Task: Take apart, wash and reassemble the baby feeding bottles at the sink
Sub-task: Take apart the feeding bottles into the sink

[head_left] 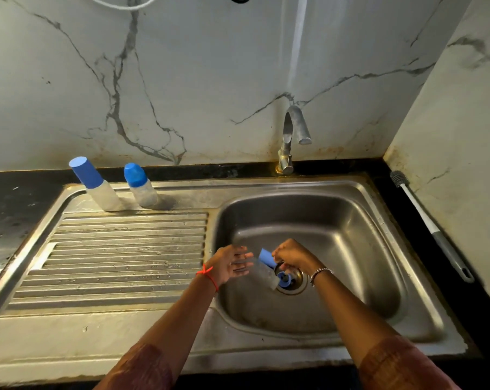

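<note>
A clear bottle body (263, 273) lies tilted in the sink basin (351, 235), its mouth toward the drain (296, 285). A blue collar ring (283, 278) sits at the drain, right by the bottle's mouth. A blue cap (266, 257) lies just behind the bottle. My left hand (232, 263) hovers beside the bottle with fingers spread and holds nothing. My right hand (293, 256) curls down over the ring and cap; its fingertips hide what they touch. Two capped bottles, one tall (97, 187) and one short (141, 185), stand at the back of the drainboard.
The tap (293, 130) stands behind the basin with no water running. A bottle brush (429, 223) lies along the right counter by the wall. The ribbed drainboard (120, 254) stretches left of the basin. Marble wall behind.
</note>
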